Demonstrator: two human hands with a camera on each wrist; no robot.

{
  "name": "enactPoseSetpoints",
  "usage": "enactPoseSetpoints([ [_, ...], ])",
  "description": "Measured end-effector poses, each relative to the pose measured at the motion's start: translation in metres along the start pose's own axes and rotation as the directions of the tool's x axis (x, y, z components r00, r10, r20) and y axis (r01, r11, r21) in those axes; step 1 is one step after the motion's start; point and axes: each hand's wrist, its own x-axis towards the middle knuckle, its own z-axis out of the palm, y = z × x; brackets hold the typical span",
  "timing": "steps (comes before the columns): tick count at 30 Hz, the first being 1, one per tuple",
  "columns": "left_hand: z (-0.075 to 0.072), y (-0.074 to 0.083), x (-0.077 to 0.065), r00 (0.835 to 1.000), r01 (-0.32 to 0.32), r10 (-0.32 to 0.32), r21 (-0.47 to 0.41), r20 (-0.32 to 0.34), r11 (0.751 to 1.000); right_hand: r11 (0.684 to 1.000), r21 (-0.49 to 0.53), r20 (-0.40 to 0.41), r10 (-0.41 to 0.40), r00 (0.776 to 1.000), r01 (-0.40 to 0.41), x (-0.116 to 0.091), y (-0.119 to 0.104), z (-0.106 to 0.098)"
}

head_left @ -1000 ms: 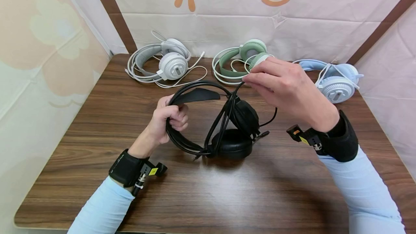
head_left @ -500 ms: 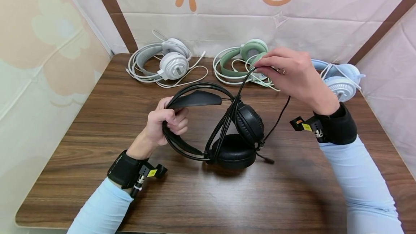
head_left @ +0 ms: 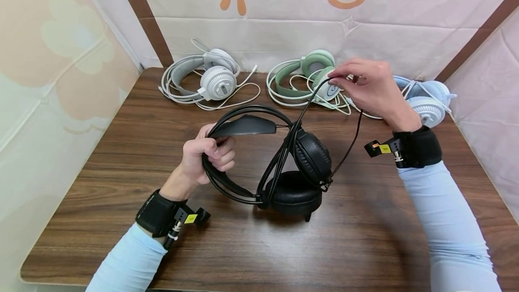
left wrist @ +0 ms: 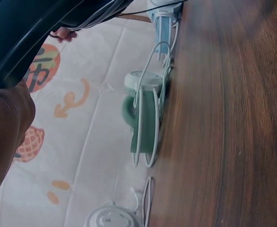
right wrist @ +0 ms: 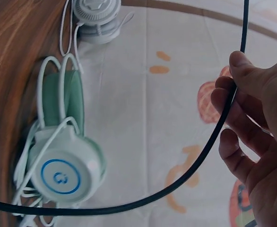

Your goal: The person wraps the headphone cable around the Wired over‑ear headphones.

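Note:
A black over-ear headset (head_left: 293,193) is tilted above the middle of the table, its cable wound in several strands across the band's opening. My left hand (head_left: 207,154) grips the headband at its left end, fingers curled round it. Up and to the right, my right hand (head_left: 369,87) pinches the black cable (right wrist: 209,142) between thumb and fingertips. From there one stretch runs down to the wound strands and another hangs toward the lower earcups. In the left wrist view the dark headband (left wrist: 30,35) fills the upper left corner.
Along the back of the wooden table (head_left: 121,220) lie a white-grey headset (head_left: 219,82), a green headset (head_left: 289,78) and a light blue headset (head_left: 425,102), each with its cable. A printed cloth (head_left: 259,35) hangs behind them. The right hand is in front of the green and blue ones.
My right hand has risen slightly and moved right, drawing a longer loop of cable away from the headset. The earcups have tipped a little lower. The left hand keeps its grip.

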Motion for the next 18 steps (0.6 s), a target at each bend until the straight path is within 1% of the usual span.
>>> enactPoseSetpoints([
  [5, 0.002, -0.002, 0.000, 1.000, -0.013, 0.013, -0.066, -0.006, 0.998, 0.997, 0.037, -0.009, 0.061, 0.998, -0.061, -0.008, 0.015, 0.005],
  [9, 0.003, -0.004, 0.000, 0.999, -0.045, 0.045, -0.164, -0.004, 0.985, 0.997, 0.019, 0.004, 0.079, 0.997, -0.079, -0.019, 0.029, 0.011],
  [12, 0.003, -0.004, 0.001, 0.997, -0.074, 0.068, -0.250, -0.034, 0.965, 0.997, -0.016, 0.035, 0.082, 0.996, -0.081, -0.027, 0.036, 0.016],
  [15, 0.003, -0.003, 0.001, 0.993, -0.109, 0.085, -0.324, -0.087, 0.940, 0.996, -0.053, 0.061, 0.076, 0.995, -0.073, -0.032, 0.039, 0.021],
  [18, 0.003, -0.003, 0.000, 0.986, -0.147, 0.103, -0.381, -0.134, 0.913, 0.995, -0.082, 0.067, 0.064, 0.996, -0.059, -0.035, 0.039, 0.025],
])
